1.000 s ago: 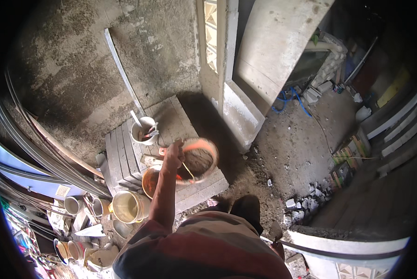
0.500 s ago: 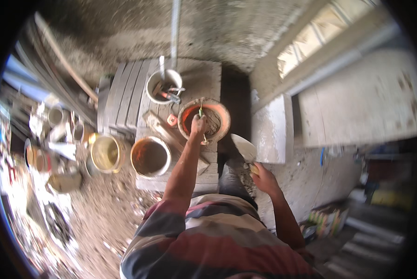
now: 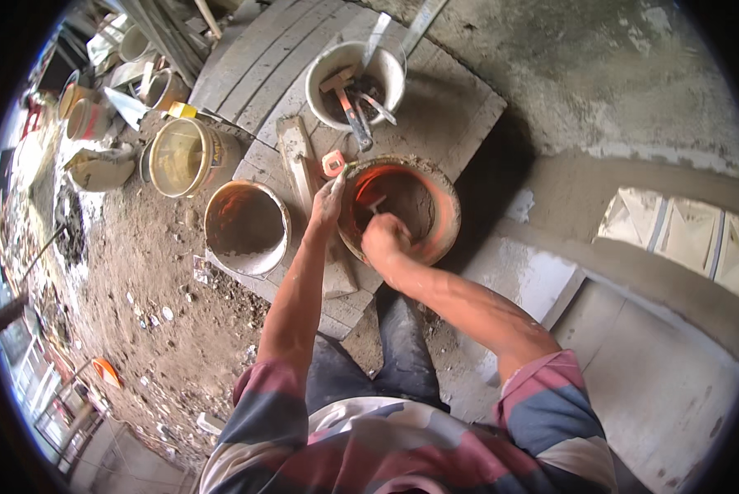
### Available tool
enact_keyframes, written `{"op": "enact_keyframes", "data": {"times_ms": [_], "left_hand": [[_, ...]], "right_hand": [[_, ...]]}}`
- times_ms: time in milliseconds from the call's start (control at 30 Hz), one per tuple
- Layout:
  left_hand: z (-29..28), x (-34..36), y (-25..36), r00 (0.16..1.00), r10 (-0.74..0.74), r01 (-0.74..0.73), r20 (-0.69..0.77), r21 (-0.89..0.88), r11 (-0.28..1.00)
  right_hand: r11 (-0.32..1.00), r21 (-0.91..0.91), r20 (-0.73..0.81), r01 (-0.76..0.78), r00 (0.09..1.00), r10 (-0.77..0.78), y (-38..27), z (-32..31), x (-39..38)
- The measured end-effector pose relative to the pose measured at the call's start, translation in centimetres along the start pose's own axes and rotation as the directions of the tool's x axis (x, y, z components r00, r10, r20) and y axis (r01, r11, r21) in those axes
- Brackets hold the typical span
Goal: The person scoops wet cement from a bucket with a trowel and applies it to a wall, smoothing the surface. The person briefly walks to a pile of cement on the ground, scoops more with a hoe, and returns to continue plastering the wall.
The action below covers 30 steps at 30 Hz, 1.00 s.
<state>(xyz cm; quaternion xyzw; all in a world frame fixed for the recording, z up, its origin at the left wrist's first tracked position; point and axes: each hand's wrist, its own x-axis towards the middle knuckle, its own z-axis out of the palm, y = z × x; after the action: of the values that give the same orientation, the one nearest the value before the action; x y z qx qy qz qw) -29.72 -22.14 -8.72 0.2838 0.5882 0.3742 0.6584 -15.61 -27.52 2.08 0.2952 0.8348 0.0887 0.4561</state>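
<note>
My left hand (image 3: 330,198) grips the handle at the left rim of an orange-lined bucket (image 3: 444,206) with grey mix inside. My right hand (image 3: 386,237) is down in that bucket, closed on a trowel (image 3: 377,206) whose blade is mostly hidden. A red tape measure (image 3: 334,162) lies beside the bucket, along with a mortar-smeared wooden plank (image 3: 294,142). Left of them stands a second bucket (image 3: 247,226) with grey residue. Behind, a white bucket (image 3: 323,71) holds a hammer (image 3: 358,121) and other tools, all on a stepped stack of grey boards (image 3: 481,115).
Several buckets (image 3: 192,156) and a sack (image 3: 98,169) sit on the littered dirt floor at left. A concrete wall (image 3: 625,90) rises behind, with a patterned block opening (image 3: 682,230) and a pale ledge (image 3: 542,288) at right. Long metal lengths (image 3: 163,41) lean at upper left.
The view has swung round and closer to the stack. My right hand has moved from outside at the right into the orange bucket with the trowel. My left hand stays at that bucket.
</note>
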Motion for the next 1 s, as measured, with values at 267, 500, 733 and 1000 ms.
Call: {"op": "enact_keyframes", "data": {"times_ms": [267,500,733,1000], "left_hand": [[9.5,-5.0,2.5,0.987,0.142,-0.110,-0.075,0.332,0.937],[16.6,-7.4,5.0,0.950,0.305,-0.295,0.059,0.486,0.823],[12.2,-7.7,3.0,0.979,0.176,-0.139,-0.098,0.306,0.942],[14.5,-6.1,4.7,0.979,0.194,-0.146,-0.056,0.469,0.871]], "right_hand": [[0.810,0.481,-0.117,-0.335,0.892,0.438,10.4,7.0,-13.9],[0.630,0.548,0.375,-0.551,0.834,0.404,9.3,18.4,-7.6],[-0.103,0.932,0.330,-0.347,0.931,-0.154,3.7,19.1,-7.3],[-0.916,-0.225,0.069,-0.333,0.932,-0.356,1.4,15.9,-7.9]]}}
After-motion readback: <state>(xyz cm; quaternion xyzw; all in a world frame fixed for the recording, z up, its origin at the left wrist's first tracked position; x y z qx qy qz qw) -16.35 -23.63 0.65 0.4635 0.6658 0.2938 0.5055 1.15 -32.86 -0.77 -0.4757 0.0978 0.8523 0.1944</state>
